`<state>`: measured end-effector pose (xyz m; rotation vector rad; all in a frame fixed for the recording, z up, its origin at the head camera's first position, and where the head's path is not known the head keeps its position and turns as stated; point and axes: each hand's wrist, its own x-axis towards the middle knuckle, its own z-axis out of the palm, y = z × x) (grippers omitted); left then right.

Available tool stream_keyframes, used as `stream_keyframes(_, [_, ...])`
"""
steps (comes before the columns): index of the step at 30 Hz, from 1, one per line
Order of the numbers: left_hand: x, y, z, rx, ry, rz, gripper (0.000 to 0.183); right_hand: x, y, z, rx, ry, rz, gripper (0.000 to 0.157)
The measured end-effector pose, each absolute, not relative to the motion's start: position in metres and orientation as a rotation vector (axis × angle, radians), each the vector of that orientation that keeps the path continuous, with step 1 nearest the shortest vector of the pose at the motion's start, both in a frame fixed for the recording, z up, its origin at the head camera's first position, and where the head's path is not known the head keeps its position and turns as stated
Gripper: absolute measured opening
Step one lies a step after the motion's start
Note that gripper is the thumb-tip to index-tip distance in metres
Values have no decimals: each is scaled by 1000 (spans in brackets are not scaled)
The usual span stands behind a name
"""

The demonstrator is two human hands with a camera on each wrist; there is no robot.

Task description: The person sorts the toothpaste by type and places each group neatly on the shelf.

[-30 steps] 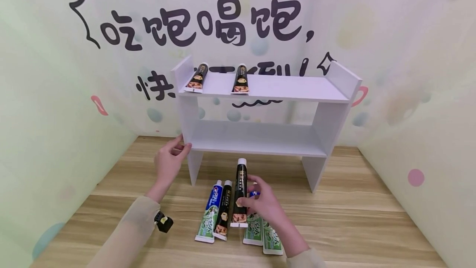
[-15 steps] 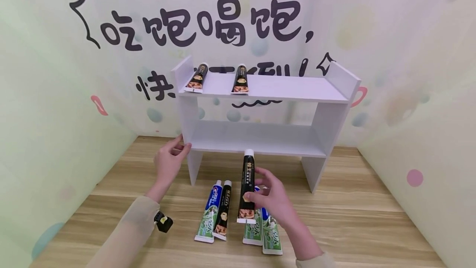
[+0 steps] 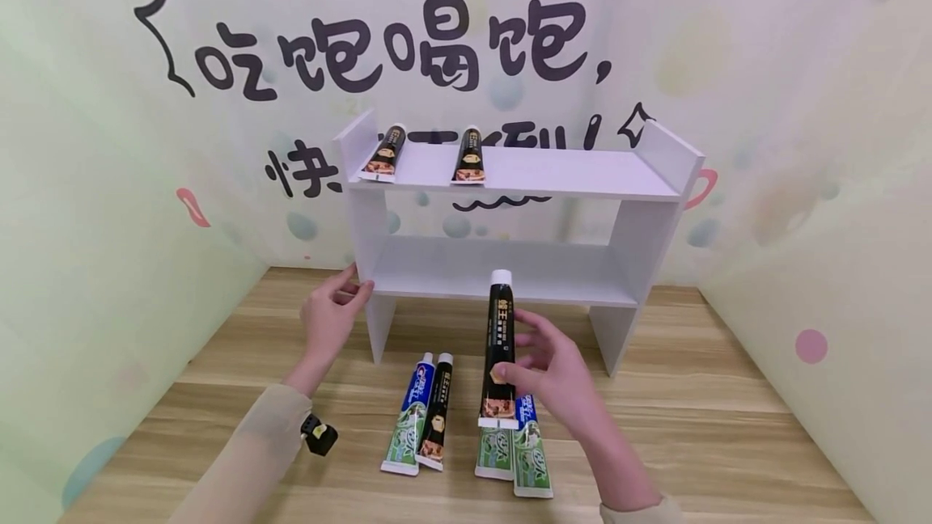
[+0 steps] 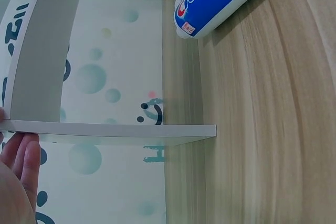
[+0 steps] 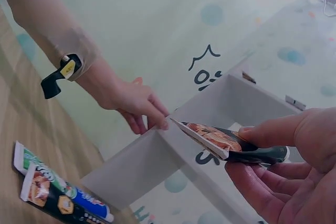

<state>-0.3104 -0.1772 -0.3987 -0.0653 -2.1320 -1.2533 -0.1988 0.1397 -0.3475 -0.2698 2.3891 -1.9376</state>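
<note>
My right hand (image 3: 557,370) pinches a black toothpaste tube (image 3: 500,346) between thumb and fingers, its white cap pointing up, in front of the lower shelf. In the right wrist view the crimped end of that toothpaste tube (image 5: 210,140) faces the camera. My left hand (image 3: 335,314) grips the left side panel of the white shelf rack (image 3: 502,297), thumb at the front edge and fingers behind it. Two black toothpaste tubes, a left one (image 3: 384,154) and a middle one (image 3: 471,156), lie on the top shelf with their crimped ends forward.
On the wooden table (image 3: 699,427), a blue-green toothpaste tube (image 3: 411,419) lies beside a black toothpaste tube (image 3: 435,415). Right of them lie two more blue-green tubes, the outer tube (image 3: 534,451) and the inner tube (image 3: 496,451), partly hidden by the held one. Patterned walls enclose the table.
My right hand has lifted the black toothpaste tube up and to the right, towards the lower shelf. The left hand stays on the rack's side panel.
</note>
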Motion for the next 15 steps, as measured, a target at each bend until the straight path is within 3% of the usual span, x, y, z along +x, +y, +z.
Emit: stream_keyframes(15, [-310, -177, -400, -80, -2125, -1228, 41, -202, 167, -289, -375, 2571, -1885, 76])
